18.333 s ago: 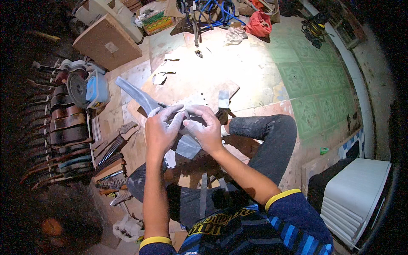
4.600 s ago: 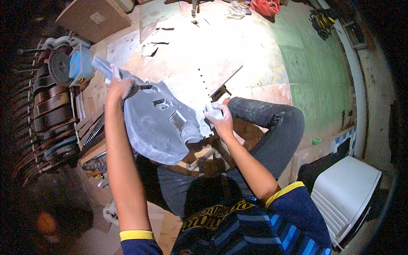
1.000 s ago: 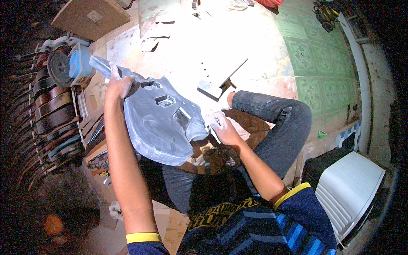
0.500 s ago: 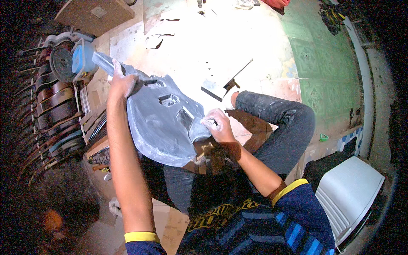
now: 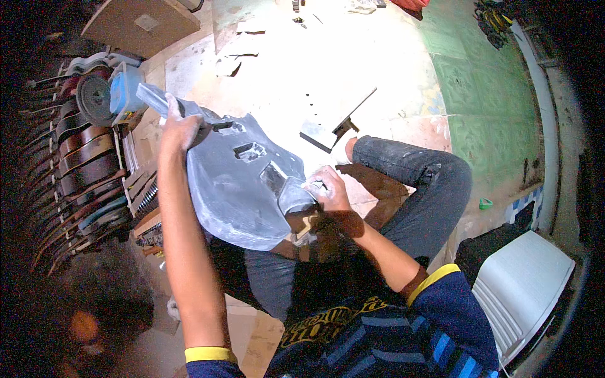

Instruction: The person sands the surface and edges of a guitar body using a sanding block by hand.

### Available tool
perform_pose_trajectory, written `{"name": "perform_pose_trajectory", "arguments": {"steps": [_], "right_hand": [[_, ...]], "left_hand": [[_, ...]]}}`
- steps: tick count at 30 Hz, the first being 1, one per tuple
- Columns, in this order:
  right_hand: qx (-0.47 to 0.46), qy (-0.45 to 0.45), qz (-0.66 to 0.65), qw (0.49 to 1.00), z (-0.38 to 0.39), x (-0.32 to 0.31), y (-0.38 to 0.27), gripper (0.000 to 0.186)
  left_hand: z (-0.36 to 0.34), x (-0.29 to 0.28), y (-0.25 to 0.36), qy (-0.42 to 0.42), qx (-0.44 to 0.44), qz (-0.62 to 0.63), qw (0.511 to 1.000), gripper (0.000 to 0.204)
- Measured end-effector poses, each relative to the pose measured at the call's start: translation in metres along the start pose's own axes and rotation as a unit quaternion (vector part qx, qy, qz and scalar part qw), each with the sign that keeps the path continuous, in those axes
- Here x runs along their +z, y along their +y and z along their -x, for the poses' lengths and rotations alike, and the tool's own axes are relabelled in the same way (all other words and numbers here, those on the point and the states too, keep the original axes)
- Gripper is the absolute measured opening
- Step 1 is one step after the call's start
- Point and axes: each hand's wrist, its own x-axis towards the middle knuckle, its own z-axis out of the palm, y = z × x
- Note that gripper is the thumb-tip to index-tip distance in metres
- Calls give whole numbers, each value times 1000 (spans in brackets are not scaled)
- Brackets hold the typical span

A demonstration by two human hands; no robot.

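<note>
A grey electric guitar body [image 5: 230,186], dusted with white powder, lies tilted over my lap, its neck end pointing up and left. Several cut-out cavities show in its face. My left hand [image 5: 181,129] is wrapped round it where the neck joins the body, the fingers white with dust. At the lower right edge of the body, beside the largest cavity, rests my right hand [image 5: 331,190] with its fingers curled in. Whatever is pinched in those fingers is hidden.
Many guitar bodies [image 5: 88,154] stand in a row at the left, near a blue tub [image 5: 126,88]. On the brightly lit floor lie a dark thin bar [image 5: 358,106] and dark strips [image 5: 230,66]. A white ridged casing [image 5: 526,286] stands at right. My bent leg [image 5: 435,189] is right of the guitar.
My right hand has shifted slightly right and down along the guitar's edge. My left hand keeps its hold; the view has moved a little.
</note>
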Motion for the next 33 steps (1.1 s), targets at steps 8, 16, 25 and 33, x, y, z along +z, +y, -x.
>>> {"name": "perform_pose_trajectory", "arguments": {"steps": [8,16,25,33], "right_hand": [[31,-24,5,999,-5,-2,-8,17],[23,6,12,1000,0,6,-3,20],[-108,16,39,993,-17,13,5,23],[-33,-4,8,999,-12,12,4,24]], "left_hand": [[-2,2,-3,-19,3,3,1000,109],[2,1,2,-13,-20,1,1000,111],[2,-3,7,-9,16,-61,998,111],[1,-4,-1,-11,9,62,998,114]]}}
